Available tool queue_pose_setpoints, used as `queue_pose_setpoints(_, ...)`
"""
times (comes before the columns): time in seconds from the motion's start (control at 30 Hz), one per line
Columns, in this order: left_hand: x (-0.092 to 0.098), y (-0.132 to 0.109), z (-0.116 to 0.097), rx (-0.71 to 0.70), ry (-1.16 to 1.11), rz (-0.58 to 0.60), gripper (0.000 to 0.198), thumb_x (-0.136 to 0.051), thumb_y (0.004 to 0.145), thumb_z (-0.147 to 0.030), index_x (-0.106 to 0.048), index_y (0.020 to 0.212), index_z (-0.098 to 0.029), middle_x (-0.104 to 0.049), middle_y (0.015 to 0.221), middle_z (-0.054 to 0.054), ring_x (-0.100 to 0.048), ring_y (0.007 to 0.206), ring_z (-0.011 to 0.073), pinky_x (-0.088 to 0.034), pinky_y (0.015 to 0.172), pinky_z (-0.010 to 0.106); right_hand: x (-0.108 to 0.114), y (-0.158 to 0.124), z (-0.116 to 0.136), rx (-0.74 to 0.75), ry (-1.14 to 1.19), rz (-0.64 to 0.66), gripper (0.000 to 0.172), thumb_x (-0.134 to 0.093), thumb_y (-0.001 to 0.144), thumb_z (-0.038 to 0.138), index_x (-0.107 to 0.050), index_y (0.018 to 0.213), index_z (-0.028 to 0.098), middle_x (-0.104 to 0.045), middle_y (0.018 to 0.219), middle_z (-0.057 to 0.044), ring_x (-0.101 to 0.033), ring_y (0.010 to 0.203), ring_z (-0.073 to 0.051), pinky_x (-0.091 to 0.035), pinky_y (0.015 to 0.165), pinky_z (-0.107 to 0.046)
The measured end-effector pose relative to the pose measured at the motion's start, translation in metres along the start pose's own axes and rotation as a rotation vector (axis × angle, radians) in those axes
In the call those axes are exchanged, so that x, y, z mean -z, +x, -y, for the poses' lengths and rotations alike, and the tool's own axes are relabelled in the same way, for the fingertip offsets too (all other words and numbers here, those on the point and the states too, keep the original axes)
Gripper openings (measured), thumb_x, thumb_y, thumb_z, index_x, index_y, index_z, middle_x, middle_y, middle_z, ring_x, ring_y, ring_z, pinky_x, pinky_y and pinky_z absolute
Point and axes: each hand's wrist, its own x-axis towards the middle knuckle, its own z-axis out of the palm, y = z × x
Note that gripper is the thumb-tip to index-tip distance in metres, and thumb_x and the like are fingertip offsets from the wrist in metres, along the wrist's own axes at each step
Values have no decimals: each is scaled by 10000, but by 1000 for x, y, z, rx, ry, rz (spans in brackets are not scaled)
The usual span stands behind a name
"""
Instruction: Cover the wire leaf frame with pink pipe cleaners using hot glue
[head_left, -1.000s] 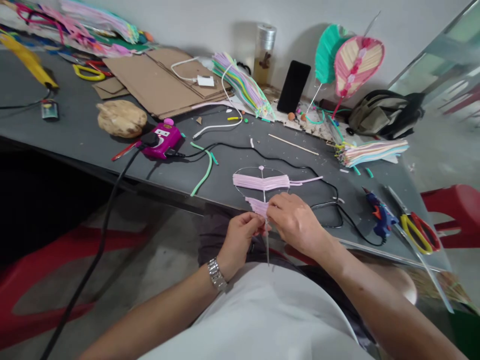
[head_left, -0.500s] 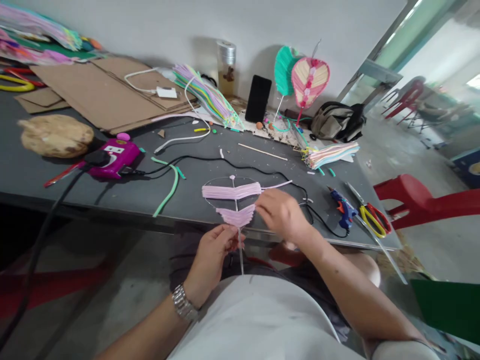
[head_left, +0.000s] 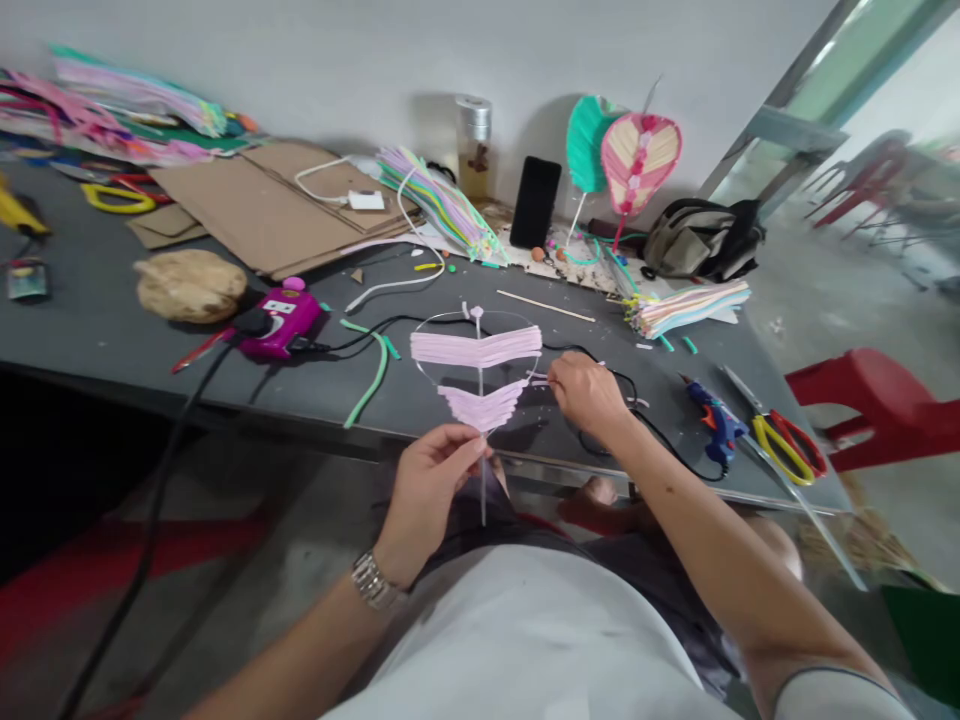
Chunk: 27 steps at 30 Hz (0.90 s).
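My left hand (head_left: pixel 442 475) pinches the thin stick of a small fan (head_left: pixel 484 405) and holds it upright at the table's front edge. The fan has a round wire frame with two bands of lilac pipe cleaners, one across the middle and a V-shaped one at the bottom, with a gap between them. A small lilac knob tops the stick. To the right of the lower band, my right hand (head_left: pixel 589 395) is closed with its fingertips on the end of a lilac pipe cleaner (head_left: pixel 538 379). The fingers hide part of that strand.
At right lie a blue glue gun (head_left: pixel 712 420) and scissors (head_left: pixel 784 445). A black cord runs behind the fan from a purple power socket (head_left: pixel 281 320). Pipe cleaner bundles (head_left: pixel 442 205), cardboard (head_left: pixel 240 215), a phone (head_left: pixel 535 202) and two finished fans (head_left: pixel 641 165) are along the wall.
My right hand has moved right, away from the fan's lower band. The fan stands slightly higher, and my left hand still grips its stick. The whole view has shifted a little.
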Motion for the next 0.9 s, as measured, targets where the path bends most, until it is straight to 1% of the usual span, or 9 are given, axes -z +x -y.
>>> queue_pose_setpoints(0.07, -3, -1, 1, 22, -24, 34, 324, -890, 614, -345, -699, 781, -144, -744, 710, 37, -568, 532, 90, -397, 492, 186, -1, 0, -4, 3, 4, -11, 167, -535, 920, 88, -692, 909, 145, -697, 974, -145, -604, 919, -248, -386, 725, -316)
queue_pose_setpoints(0.17, -8, 0, 5, 51, -32, 74, 353, -883, 624, -374, -668, 790, -149, -781, 776, 68, -570, 465, 87, -297, 411, 174, 0, -12, -10, -37, 89, -118, 149, -531, 913, 91, -656, 886, 167, -680, 894, -104, -592, 831, -229, -391, 713, -316)
queue_pose_setpoints(0.23, -11, 1, 7, 57, -11, 108, 355, -869, 648, -393, -653, 797, -153, -788, 775, 81, -569, 434, 91, -241, 380, 174, 5, -30, -8, -83, 252, -266, 131, -534, 936, 124, -633, 882, 192, -653, 823, -53, -583, 757, -203, -408, 698, -307)
queue_pose_setpoints(0.27, -12, 1, 9, 60, -3, 127, 355, -864, 656, -397, -648, 797, -154, -788, 767, 83, -572, 426, 95, -243, 373, 176, 8, -41, -4, -93, 348, -340, 115, -543, 950, 147, -629, 895, 200, -647, 815, -37, -586, 739, -190, -420, 691, -300)
queue_pose_setpoints(0.33, -14, 1, 13, 73, 3, 166, 352, -858, 664, -398, -641, 796, -155, -788, 761, 86, -589, 428, 106, -278, 370, 184, 14, -65, 10, -50, 492, -391, 101, -556, 978, 177, -648, 954, 211, -664, 860, -33, -609, 757, -178, -452, 704, -293)
queue_pose_setpoints(0.43, -18, -3, 18, 96, -3, 196, 356, -858, 673, -399, -631, 801, -158, -779, 739, 72, -604, 441, 114, -319, 376, 191, 18, -90, 36, 124, 598, -290, 158, -525, 1009, 164, -672, 1030, 217, -685, 923, -54, -645, 854, -187, -497, 759, -301)
queue_pose_setpoints(0.53, -21, -8, 22, 111, 4, 216, 395, -883, 652, -413, -618, 806, -164, -753, 688, 38, -588, 430, 106, -334, 381, 192, 13, -98, 52, 226, 576, -225, 221, -486, 1006, 114, -687, 989, 206, -681, 905, -68, -640, 874, -192, -508, 775, -304)
queue_pose_setpoints(0.7, -23, -11, 26, 130, 30, 246, 451, -892, 628, -465, -603, 811, -171, -665, 558, -22, -546, 399, 94, -322, 380, 189, -2, -95, 55, 212, 457, -214, 232, -486, 978, 100, -693, 921, 187, -676, 882, -84, -631, 862, -203, -494, 769, -303)
queue_pose_setpoints(0.9, -23, -8, 29, 126, 67, 240, 387, -848, 682, -451, -611, 819, -177, -627, 515, -34, -553, 406, 109, -322, 393, 196, -7, -96, 58, 210, 330, -204, 276, -454, 971, 103, -687, 846, 184, -673, 831, -87, -594, 811, -208, -463, 748, -309)
